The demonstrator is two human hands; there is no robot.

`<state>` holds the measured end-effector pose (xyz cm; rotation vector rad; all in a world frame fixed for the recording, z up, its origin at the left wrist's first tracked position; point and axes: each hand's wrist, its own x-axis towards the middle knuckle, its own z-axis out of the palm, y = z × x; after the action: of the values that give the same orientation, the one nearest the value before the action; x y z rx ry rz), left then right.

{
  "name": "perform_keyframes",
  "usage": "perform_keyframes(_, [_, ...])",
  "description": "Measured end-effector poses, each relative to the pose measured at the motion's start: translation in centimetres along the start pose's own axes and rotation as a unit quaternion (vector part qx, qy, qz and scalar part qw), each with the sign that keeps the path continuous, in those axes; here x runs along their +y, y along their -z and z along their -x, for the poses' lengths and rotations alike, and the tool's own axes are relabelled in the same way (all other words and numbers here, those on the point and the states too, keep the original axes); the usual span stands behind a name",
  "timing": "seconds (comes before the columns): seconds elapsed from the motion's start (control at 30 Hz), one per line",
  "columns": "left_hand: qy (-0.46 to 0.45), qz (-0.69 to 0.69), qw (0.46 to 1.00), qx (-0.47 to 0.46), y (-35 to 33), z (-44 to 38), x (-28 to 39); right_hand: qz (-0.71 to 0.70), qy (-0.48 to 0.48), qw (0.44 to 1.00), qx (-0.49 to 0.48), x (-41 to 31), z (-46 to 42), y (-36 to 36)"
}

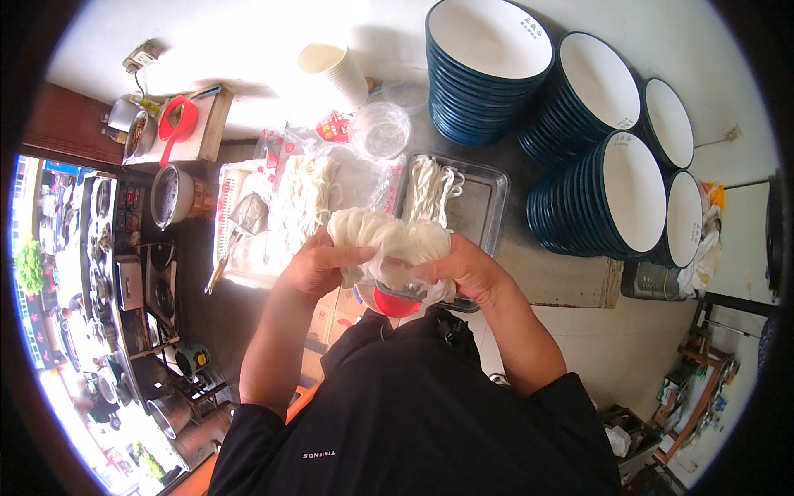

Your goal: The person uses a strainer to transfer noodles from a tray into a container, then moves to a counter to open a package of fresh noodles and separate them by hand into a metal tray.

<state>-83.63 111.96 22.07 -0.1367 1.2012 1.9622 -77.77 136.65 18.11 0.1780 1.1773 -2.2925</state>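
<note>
Both my hands hold a bundle of pale, wide noodles up in front of me. My left hand grips its left end, thumb on top; my right hand grips the right end, where a few strands hang down. Just beyond, a metal tray carries a row of flat noodles on its left side. More noodles lie left of that tray on clear plastic wrapping with red print. A wire-mesh skimmer rests over a white plastic basket at the left.
Tall stacks of blue-rimmed white bowls stand back right. A clear plastic bowl and stacked pale cups are near the wall. A steel pot, a red ladle-like scoop and, beneath the noodles, a red container are also in view.
</note>
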Motion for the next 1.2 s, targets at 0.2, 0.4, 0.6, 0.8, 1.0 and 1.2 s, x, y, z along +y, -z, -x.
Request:
perform_keyframes(0.2, [-0.046,0.079,0.996,-0.014,2.1,0.7,0.6,0.124,-0.064,0.982,0.13,3.4,-0.6,5.9])
perform_keyframes(0.4, [-0.15,0.079,0.985,-0.012,4.0,2.5,3.6,0.138,-0.066,0.973,0.174,8.4,0.5,13.4])
perform_keyframes(0.6, [-0.222,0.153,0.962,-0.033,5.3,3.7,6.8,0.168,-0.067,0.955,0.235,11.6,1.4,17.0])
perform_keyframes(0.8, [-0.275,0.15,0.95,-0.016,4.8,4.3,9.0,0.125,-0.069,0.946,0.29,13.5,2.0,18.5])
perform_keyframes(1.0, [-0.265,0.138,0.952,0.067,5.6,4.7,8.9,-0.084,-0.087,0.953,0.278,13.2,2.5,17.1])
perform_keyframes(1.2, [-0.116,0.019,0.981,0.155,2.4,2.5,4.5,-0.256,-0.059,0.962,0.067,9.8,1.1,9.6])
